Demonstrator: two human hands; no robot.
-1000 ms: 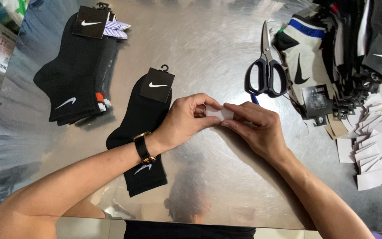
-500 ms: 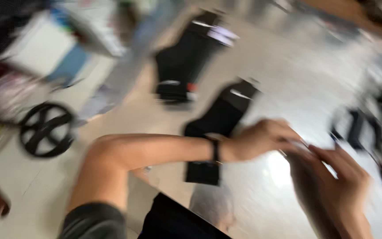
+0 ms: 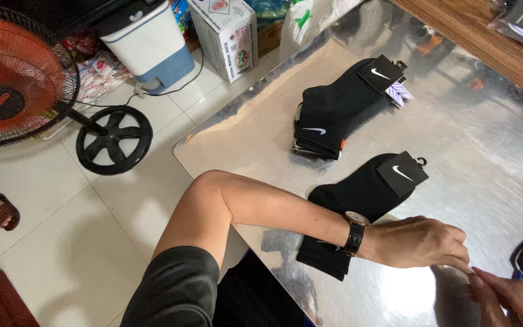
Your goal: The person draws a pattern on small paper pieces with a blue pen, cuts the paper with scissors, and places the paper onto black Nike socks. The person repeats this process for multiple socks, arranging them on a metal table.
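Where steel table (image 3: 261, 133) ends: tiled floor (image 3: 92, 212), fan (image 3: 19, 79), bin (image 3: 149, 42).

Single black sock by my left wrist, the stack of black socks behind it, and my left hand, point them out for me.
Single black sock (image 3: 358, 192): head view, on its leg part below the card tag.
Stack of black socks (image 3: 334, 109): head view, on the top sock's middle.
Left hand (image 3: 419, 242): head view, on the back of the hand.
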